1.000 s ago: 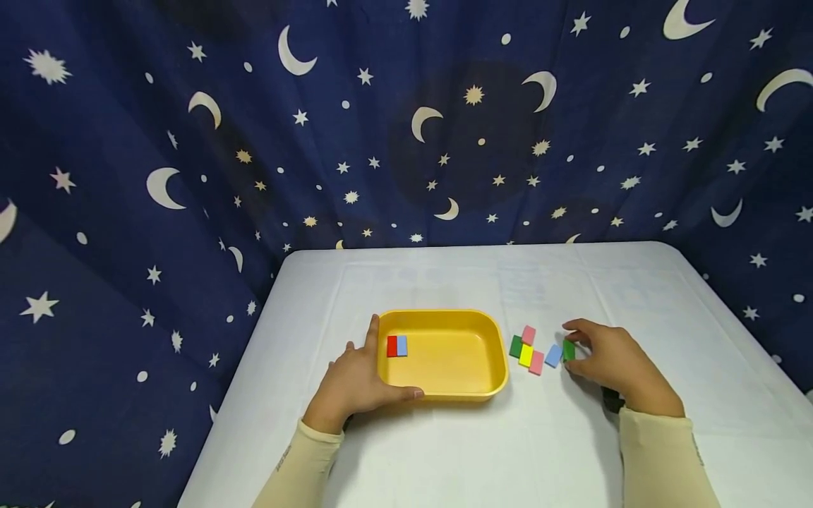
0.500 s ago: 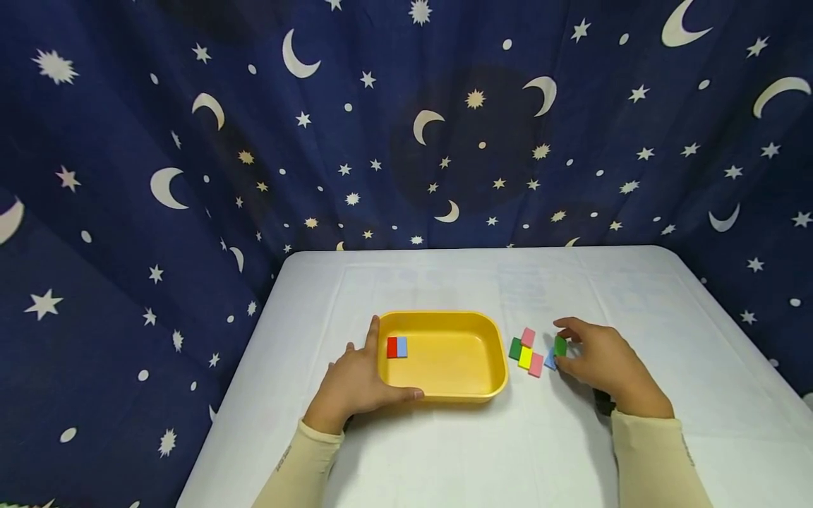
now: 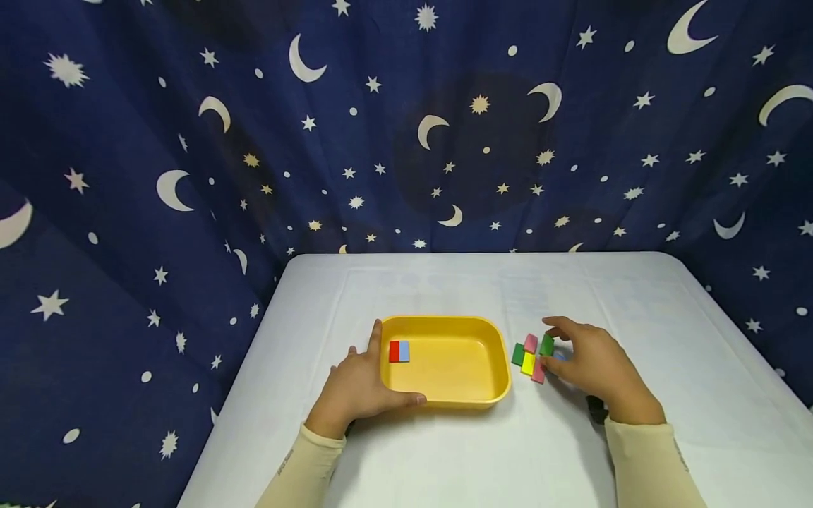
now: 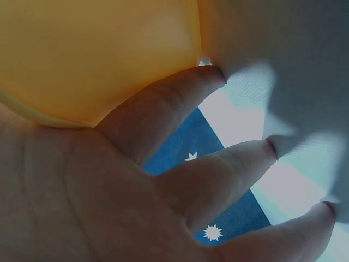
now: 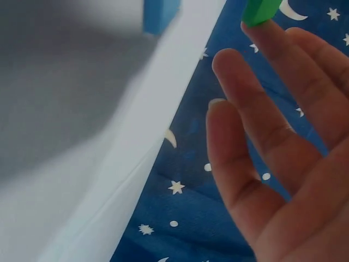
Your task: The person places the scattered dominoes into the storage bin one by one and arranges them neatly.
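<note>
My right hand pinches a green rectangular block between thumb and fingers; its end also shows in the right wrist view, at a fingertip. The hand is over the right side of a small group of loose blocks: a pink block, a dark green block, a yellow block and a second pink block. A light blue block is partly hidden behind the fingers. My left hand rests against the left end of a yellow tray, fingers spread, thumb along its front wall.
Inside the tray, a red block and a light blue block lie side by side near the left wall. White cloth covers the table. A dark blue curtain with moons and stars hangs behind it.
My right hand has moved left with the green block, from right of the loose light blue block to above the group's right side. My left hand has stayed at the tray.
</note>
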Motion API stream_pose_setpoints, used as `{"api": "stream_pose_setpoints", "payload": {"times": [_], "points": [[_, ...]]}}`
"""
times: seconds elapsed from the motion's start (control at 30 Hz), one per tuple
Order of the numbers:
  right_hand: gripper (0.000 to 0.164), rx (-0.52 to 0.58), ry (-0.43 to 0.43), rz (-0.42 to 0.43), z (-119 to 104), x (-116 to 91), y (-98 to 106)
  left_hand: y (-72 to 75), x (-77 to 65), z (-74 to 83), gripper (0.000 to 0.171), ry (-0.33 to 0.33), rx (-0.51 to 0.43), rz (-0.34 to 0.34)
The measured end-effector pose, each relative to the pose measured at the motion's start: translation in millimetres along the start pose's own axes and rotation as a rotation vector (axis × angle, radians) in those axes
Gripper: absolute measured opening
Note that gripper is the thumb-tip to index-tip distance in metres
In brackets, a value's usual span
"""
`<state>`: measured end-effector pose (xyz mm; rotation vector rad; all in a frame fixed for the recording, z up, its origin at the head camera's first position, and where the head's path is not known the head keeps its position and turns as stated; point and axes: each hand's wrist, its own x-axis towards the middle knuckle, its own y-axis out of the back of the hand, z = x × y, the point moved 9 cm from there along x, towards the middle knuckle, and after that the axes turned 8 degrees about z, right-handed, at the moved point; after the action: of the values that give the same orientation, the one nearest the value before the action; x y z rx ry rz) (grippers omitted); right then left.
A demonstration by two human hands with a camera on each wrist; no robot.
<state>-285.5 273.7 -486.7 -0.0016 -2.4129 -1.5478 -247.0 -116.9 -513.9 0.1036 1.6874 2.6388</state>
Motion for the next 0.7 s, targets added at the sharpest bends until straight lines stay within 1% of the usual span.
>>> {"api": "stream_pose_setpoints", "payload": {"times": [0.1,0.2,0.3,0.47,0.53,0.7], "points": [[0.073,-0.007,0.008,0.006,-8.8,-1.5,2.8,0.3,0.8,0.7,0.166,0.003,0.003,0.0],[0.072,-0.018,0.033,0.017,-18.1,-3.7,3.2,0.1,1.5,1.7,0.166,-0.004,0.001,0.0],[0.07,-0.02,0.105,0.048,-33.4,-6.0,1.4,0.4,0.6,0.4,0.166,-0.007,-0.001,0.005],[0.071,-0.024,0.243,0.125,-60.5,-10.7,2.3,1.7,-0.8,0.5,0.166,-0.008,-0.002,0.005],[0.072,-0.024,0.277,0.158,-67.8,-12.2,5.1,2.2,-0.8,1.3,0.166,-0.009,0.002,0.003],[0.072,-0.015,0.32,0.213,-78.1,-15.3,14.3,3.1,-0.1,1.2,0.166,-0.008,0.013,0.007]]}}
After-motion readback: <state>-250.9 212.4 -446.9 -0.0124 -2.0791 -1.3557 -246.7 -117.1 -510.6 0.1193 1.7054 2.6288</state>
